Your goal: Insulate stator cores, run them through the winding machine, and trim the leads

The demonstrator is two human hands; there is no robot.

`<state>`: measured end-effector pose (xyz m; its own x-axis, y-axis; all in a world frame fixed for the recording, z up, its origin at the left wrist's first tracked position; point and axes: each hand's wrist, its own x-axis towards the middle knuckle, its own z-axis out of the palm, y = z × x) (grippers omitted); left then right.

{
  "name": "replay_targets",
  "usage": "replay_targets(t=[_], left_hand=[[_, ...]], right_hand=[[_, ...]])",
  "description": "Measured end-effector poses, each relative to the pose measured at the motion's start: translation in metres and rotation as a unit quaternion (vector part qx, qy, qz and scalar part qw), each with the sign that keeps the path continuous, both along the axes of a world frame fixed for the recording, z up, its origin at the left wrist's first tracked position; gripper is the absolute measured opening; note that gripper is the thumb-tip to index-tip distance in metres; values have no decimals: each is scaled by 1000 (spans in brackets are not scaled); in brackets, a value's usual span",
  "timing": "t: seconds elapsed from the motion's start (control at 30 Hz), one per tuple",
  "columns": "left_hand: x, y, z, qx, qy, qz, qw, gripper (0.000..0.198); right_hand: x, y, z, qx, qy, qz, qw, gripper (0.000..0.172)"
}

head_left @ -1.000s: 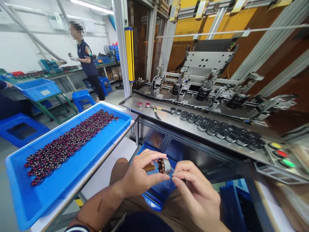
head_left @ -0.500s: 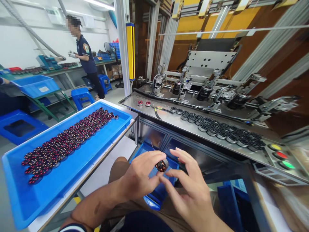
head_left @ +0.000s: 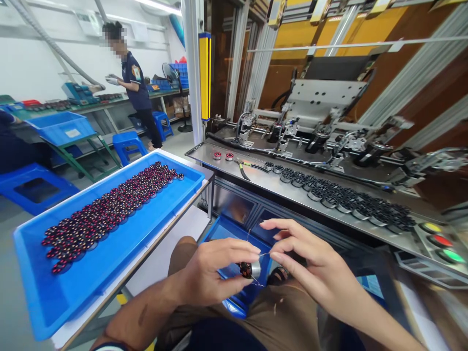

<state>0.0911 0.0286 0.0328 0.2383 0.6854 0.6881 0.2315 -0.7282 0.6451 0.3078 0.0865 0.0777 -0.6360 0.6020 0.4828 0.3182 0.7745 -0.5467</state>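
Note:
Above my lap, my left hand (head_left: 223, 268) grips a small copper-wound motor stator (head_left: 250, 269) between thumb and fingers, its silvery rim facing right. Thin wire ends stick out of it. My right hand (head_left: 305, 251) pinches one of these wires (head_left: 264, 254) between thumb and forefinger, just right of the stator, with its other fingers loosely curled. To my left a blue tray (head_left: 161, 219) bears many stators with red and black parts (head_left: 109, 204). Rows of black ring-shaped parts (head_left: 340, 200) stand on the machine's metal ledge (head_left: 228, 170) ahead.
Cutting pliers (head_left: 243, 170) and two red-topped stators (head_left: 223, 156) lie on the ledge. Yellow, red and green buttons (head_left: 440, 240) sit at its right end. Machine fixtures (head_left: 318, 139) rise behind. A blue bin (head_left: 219, 229) is below. A co-worker (head_left: 137, 83) stands at the back left.
My right hand has drawn away to the right from the stator and now pinches a wire end. The stator has turned in my left hand. The view has shifted slightly.

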Motion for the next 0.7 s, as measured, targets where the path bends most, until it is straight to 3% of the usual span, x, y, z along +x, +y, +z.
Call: replay_targets(t=[0.1,0.2,0.27,0.33,0.5,0.6,0.7], left_hand=[[1,0,0,-4,-4,12,1000,34],[4,1,-2,8,5,47,999,35],[5,2,-3,16,3,57,998,35],[4,2,-3,7,-7,53,999,35],[-4,0,-4,-125,-93,36,987,33],[-7,1,-7,-199,-159,53,965,33],[-8,3,-7,-237,-191,60,951,34]], right_hand=[[2,-4,0,19,20,-18,999,10],[-7,-18,-1,50,22,-8,998,16],[-15,-25,-2,62,15,5,998,5],[-19,-25,-3,67,7,11,998,11],[-12,-11,-3,93,-23,-4,995,13],[-9,-7,-4,170,3,-21,985,7],[-14,-10,-10,271,4,16,963,23]])
